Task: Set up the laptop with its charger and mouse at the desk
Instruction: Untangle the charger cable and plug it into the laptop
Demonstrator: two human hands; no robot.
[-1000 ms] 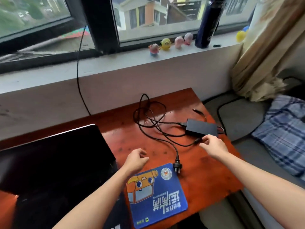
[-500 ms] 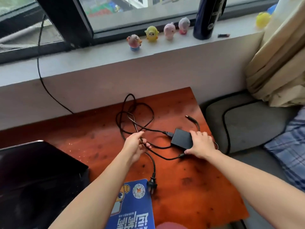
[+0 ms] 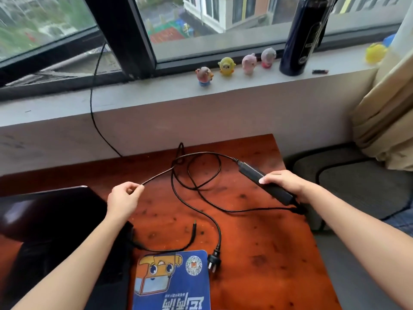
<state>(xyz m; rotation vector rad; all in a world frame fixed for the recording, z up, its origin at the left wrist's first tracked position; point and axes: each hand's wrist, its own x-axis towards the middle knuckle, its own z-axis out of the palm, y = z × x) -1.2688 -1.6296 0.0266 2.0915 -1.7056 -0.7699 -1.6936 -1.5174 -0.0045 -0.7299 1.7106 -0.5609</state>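
Observation:
The black charger brick [image 3: 257, 176] is lifted off the red-brown desk [image 3: 263, 242], tilted, with my right hand [image 3: 283, 183] shut around its near end. My left hand [image 3: 123, 198] pinches the thin charger cable [image 3: 161, 174], which runs taut up to the brick. The cable's small barrel tip [image 3: 194, 227] lies loose on the desk. The wall plug [image 3: 214, 260] rests beside the blue mouse pad [image 3: 174, 285]. The open black laptop [image 3: 49, 220] stands at the left. No mouse is in view.
Slack cable loops [image 3: 201, 175] lie across the middle of the desk. On the windowsill stand several small toy figures [image 3: 226, 66] and a dark bottle [image 3: 301, 36]. A curtain [image 3: 384, 108] and a grey cushion with another cable [image 3: 357, 175] are to the right.
My right hand has picked the charger brick up off the desk. My left hand has pulled the thin cable leftward, drawing it taut and spreading the tangle.

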